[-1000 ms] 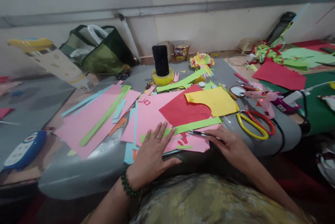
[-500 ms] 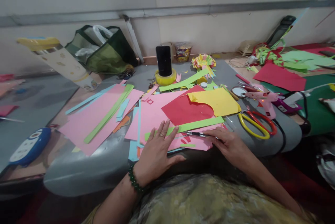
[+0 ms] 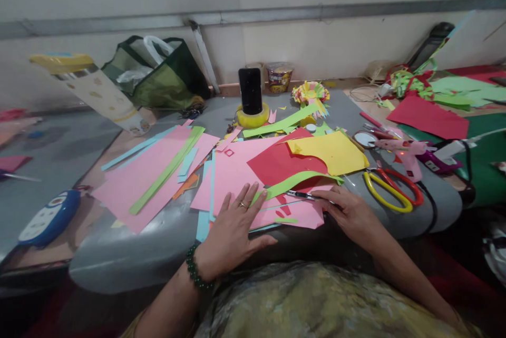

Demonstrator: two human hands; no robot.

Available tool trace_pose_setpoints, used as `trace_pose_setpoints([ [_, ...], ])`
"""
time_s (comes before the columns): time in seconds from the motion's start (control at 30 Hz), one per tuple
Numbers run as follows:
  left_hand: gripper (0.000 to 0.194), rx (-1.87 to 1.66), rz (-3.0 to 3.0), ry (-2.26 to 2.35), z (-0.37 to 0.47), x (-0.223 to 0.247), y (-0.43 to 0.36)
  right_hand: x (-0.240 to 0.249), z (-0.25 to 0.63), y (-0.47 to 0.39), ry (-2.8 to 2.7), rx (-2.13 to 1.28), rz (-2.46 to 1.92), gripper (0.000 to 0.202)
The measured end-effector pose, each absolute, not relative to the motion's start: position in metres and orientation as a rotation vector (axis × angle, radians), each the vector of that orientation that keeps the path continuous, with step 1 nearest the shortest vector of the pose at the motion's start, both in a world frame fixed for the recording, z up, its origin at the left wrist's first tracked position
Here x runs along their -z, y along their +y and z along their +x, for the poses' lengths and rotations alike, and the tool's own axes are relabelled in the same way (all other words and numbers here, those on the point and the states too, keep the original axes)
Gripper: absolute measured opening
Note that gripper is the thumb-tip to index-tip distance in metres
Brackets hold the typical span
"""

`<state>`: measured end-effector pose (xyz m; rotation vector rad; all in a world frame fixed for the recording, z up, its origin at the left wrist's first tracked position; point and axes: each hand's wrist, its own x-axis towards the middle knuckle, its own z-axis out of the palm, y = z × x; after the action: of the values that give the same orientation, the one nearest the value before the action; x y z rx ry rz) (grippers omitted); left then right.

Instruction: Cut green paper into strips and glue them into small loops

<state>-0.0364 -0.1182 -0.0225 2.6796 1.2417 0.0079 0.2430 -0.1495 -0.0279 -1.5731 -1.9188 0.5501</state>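
My left hand point(image 3: 231, 230) lies flat with its fingers spread. Its fingertips press on one end of a light green paper strip point(image 3: 292, 184) and on the pink paper point(image 3: 233, 172) beneath. The strip bows upward, and its far end curls near my right hand point(image 3: 346, 209). That hand is closed around a slim black-and-silver pen point(image 3: 301, 195), which points left under the strip's edge; its tip is hard to make out. Behind the strip lie a red paper sheet point(image 3: 272, 161) and a yellow paper piece point(image 3: 332, 151). Small red and green scraps point(image 3: 285, 220) sit in front.
Scissors point(image 3: 389, 190) and a pink glue gun point(image 3: 403, 153) with a cord lie at the right. A phone point(image 3: 251, 90) stands in a yellow tape roll point(image 3: 253, 116) behind the papers. A tumbler point(image 3: 106, 95) and a green bag point(image 3: 169, 74) are at the left.
The green strip was lying flat and now bows up, its right end curled. My right hand, with the pen, has shifted slightly right. The left hand stays pressed down.
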Motion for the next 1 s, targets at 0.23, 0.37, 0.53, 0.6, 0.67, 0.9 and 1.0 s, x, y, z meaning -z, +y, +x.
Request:
trace_pose_setpoints([
  [0.23,0.097,-0.017,2.732,1.266,-0.038,0.031,-0.119,0.023,0.246,-0.151,-1.973,-0.554,-1.553,0.026],
  [0.37,0.099,-0.033,2.740,1.275,-0.038,0.031,-0.120,0.023,0.242,-0.151,-2.012,-0.542,-1.553,0.029],
  [0.53,0.101,0.006,2.732,1.275,-0.037,0.029,-0.120,0.022,0.237,-0.152,-2.023,-0.562,-1.551,0.028],
  [0.6,0.101,0.002,2.732,1.283,-0.036,0.029,-0.120,0.021,0.236,-0.152,-2.019,-0.579,-1.563,0.028],
  [0.67,0.101,-0.015,2.735,1.284,-0.037,0.029,-0.120,0.020,0.234,-0.151,-2.031,-0.603,-1.561,0.029],
  [0.9,0.100,-0.054,2.737,1.281,-0.037,0.032,-0.121,0.023,0.221,-0.150,-2.049,-0.636,-1.522,0.031],
  [1.0,0.101,-0.034,2.729,1.286,-0.035,0.030,-0.121,0.024,0.215,-0.148,-2.082,-0.652,-1.500,0.032],
])
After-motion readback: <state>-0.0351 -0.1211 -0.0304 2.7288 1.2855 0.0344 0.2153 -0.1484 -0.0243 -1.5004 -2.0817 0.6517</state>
